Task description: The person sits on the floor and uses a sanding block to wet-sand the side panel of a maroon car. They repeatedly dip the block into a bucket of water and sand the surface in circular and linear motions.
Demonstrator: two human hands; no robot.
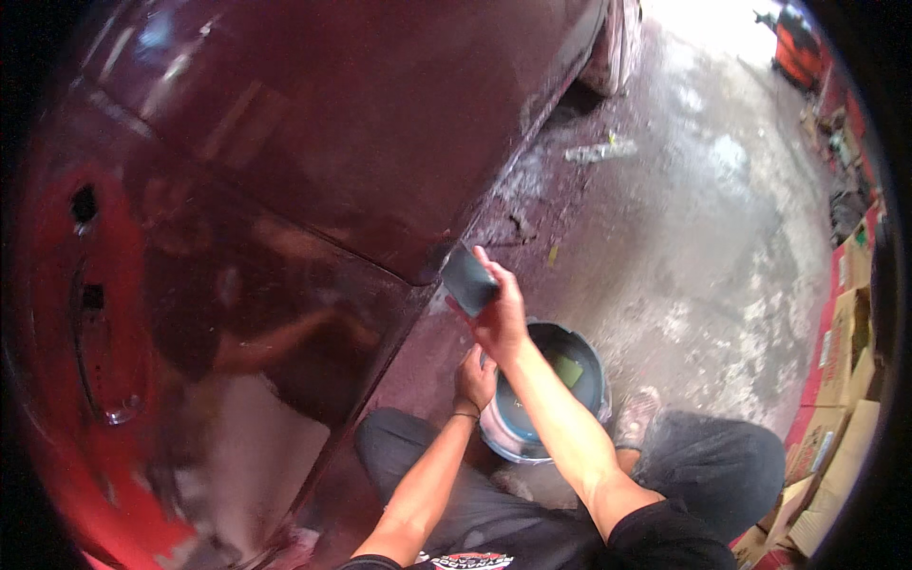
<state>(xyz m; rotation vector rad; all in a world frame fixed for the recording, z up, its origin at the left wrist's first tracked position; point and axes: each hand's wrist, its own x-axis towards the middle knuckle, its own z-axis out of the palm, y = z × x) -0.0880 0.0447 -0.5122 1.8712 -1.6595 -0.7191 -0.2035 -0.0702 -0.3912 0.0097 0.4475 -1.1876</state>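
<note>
My right hand (pixel 501 313) holds a dark grey sanding pad (pixel 467 279) pressed against the lower edge of a dark red car body panel (pixel 313 161). My left hand (pixel 474 378) is lower down, fingers curled at the rim of a bucket (pixel 589 356), close to the panel's bottom edge; what it grips is hidden. The bucket stands on the floor between my knees and holds bluish water with a yellow-green sponge (pixel 568 370) floating in it.
Wet, stained concrete floor (pixel 703 218) spreads to the right. Cardboard boxes (pixel 845 361) line the right edge. A car wheel (pixel 616 43) shows at the top, an orange object (pixel 798 47) at the top right. My knees in dark trousers (pixel 712 465) frame the bucket.
</note>
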